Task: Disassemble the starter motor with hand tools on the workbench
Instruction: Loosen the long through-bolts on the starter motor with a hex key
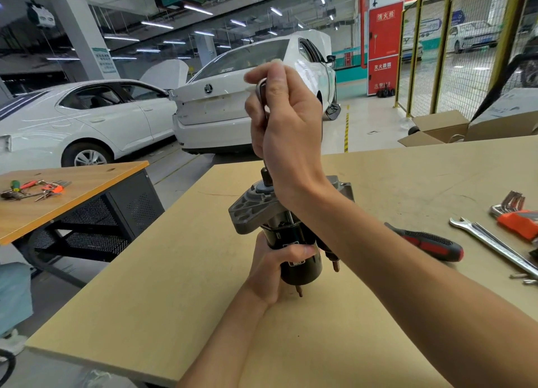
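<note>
The starter motor (294,242) stands tilted on the tan workbench (393,184), its black body low and its grey cast housing (250,210) on top. My left hand (273,268) grips the black body from the left side. My right hand (286,125) is raised above the motor and grips the bent top of a metal L-shaped key (262,92). The key's shaft runs down into the top of the housing (265,175). Two studs stick out at the motor's lower end (300,291).
A red-and-black screwdriver (431,243), a combination wrench (492,243) and an orange hex key set (516,217) lie to the right on the bench. A second table (96,181) at left carries small tools. White cars and cardboard boxes (439,128) stand beyond.
</note>
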